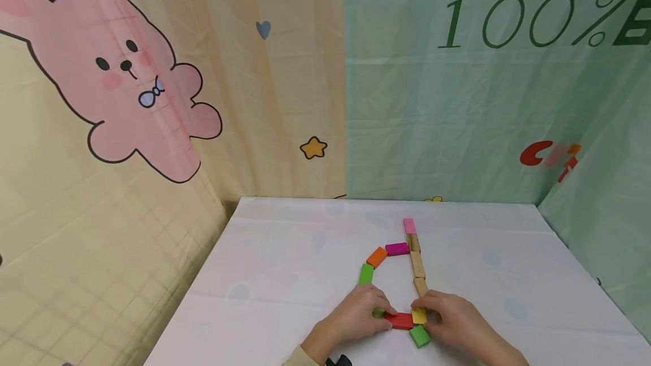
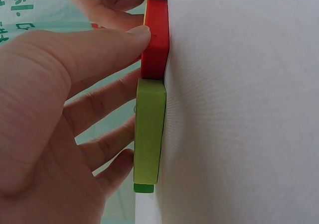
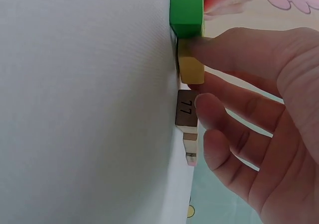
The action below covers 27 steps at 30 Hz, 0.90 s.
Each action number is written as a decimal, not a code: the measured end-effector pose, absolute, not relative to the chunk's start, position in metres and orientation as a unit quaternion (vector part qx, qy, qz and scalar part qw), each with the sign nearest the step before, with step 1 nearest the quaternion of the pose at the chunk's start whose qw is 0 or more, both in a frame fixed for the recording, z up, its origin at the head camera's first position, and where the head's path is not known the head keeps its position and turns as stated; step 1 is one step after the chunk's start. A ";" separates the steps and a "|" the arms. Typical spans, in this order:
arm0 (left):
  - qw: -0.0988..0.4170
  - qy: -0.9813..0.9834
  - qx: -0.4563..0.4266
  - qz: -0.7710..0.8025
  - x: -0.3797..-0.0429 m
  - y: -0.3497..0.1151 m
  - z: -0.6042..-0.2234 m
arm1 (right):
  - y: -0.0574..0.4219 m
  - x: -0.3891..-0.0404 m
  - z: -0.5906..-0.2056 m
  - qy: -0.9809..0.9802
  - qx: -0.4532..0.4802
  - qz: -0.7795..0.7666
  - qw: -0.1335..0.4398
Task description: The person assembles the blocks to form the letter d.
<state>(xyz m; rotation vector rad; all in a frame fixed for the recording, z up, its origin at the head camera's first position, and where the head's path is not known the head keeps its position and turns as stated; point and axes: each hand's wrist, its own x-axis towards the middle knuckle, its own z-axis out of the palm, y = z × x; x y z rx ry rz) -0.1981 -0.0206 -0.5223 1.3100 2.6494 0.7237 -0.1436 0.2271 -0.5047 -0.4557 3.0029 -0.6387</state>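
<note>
In the head view, my left hand (image 1: pixel 358 312) pinches a red block (image 1: pixel 400 321) between thumb and fingers, low in a loop of small wooden blocks on the table. Beside it my right hand (image 1: pixel 455 318) pinches a yellow block (image 1: pixel 419 316) that meets the red one's right end. A green block (image 1: pixel 419 336) lies just in front of the yellow one. Under my left palm, a light green block (image 2: pixel 149 132) adjoins the red one, as the left wrist view shows. Past my right fingertips stands a plain wood block (image 3: pixel 186 108) marked 77.
Plain wood blocks (image 1: pixel 417 264) run away from me in a line, ending in a pink block (image 1: pixel 409 226). Magenta (image 1: pixel 397 249), orange (image 1: pixel 377 257) and green (image 1: pixel 365 274) blocks curve along the left. Printed curtains (image 1: pixel 295 83) hang behind the white table (image 1: pixel 244 292).
</note>
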 end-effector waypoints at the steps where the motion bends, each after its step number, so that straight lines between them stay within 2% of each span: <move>1: 0.048 0.869 0.432 0.238 -0.198 -0.021 -0.522 | 0.227 -0.144 -0.505 0.966 -0.150 -0.209 0.023; 27: 0.043 0.872 0.428 0.232 -0.197 -0.020 -0.521 | 0.227 -0.142 -0.511 0.949 -0.195 -0.244 0.041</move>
